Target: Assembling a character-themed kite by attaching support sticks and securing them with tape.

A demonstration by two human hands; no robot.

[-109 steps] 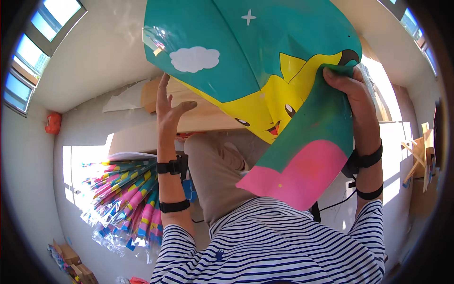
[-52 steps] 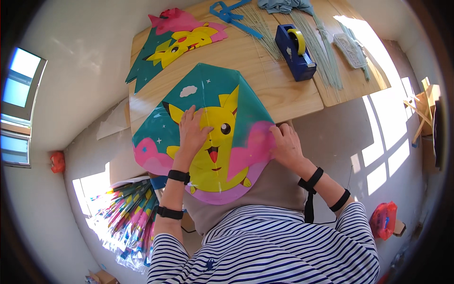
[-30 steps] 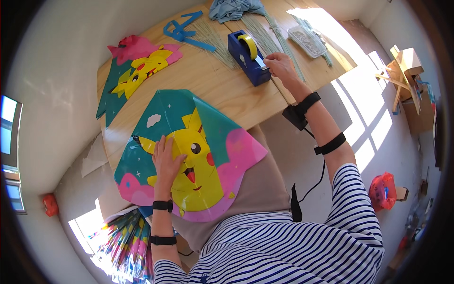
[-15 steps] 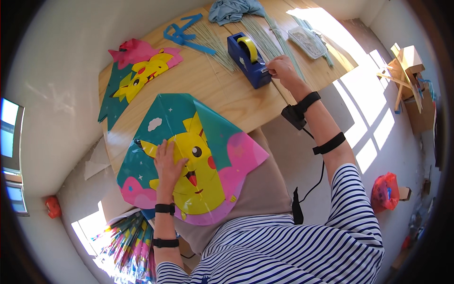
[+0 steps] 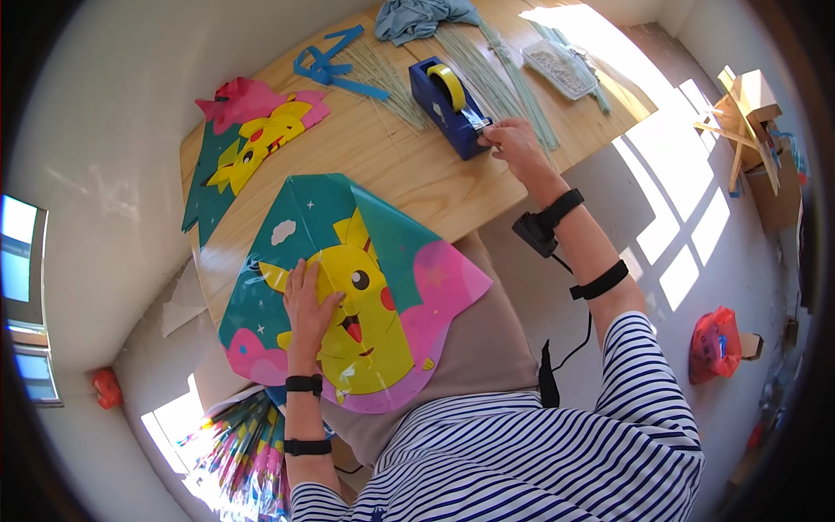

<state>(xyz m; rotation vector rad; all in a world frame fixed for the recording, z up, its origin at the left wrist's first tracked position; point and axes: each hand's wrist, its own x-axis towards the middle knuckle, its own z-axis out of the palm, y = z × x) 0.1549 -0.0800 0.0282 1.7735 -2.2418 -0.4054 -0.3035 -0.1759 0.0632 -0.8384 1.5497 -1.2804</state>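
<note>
A printed kite sheet (image 5: 370, 335) in green, pink and yellow, with a cartoon face, lies across my lap, its top reaching over the table edge. My left hand (image 5: 310, 309) rests flat on it, fingers spread and open. At the front end of a blue tape dispenser (image 5: 439, 111), my right hand (image 5: 515, 148) is closed in a pinch at the cutter. Clear tape (image 5: 475, 119) runs from the yellow roll (image 5: 448, 87) to those fingertips. How much tape is between the fingers is too small to see.
Several thin sticks (image 5: 478, 74), blue strips (image 5: 326, 65), a grey-blue cloth (image 5: 424, 19) and a clear plastic box (image 5: 561, 70) lie on the wooden table (image 5: 391, 174). Another printed sheet (image 5: 252, 148) sits at the left. Rolled sheets (image 5: 248, 452) stand below; a red bag (image 5: 715, 344) is on the floor.
My right hand has come slightly nearer to me along the dispenser's front end, still pinching. My left hand stays on the kite sheet. The whole view has shifted a little.
</note>
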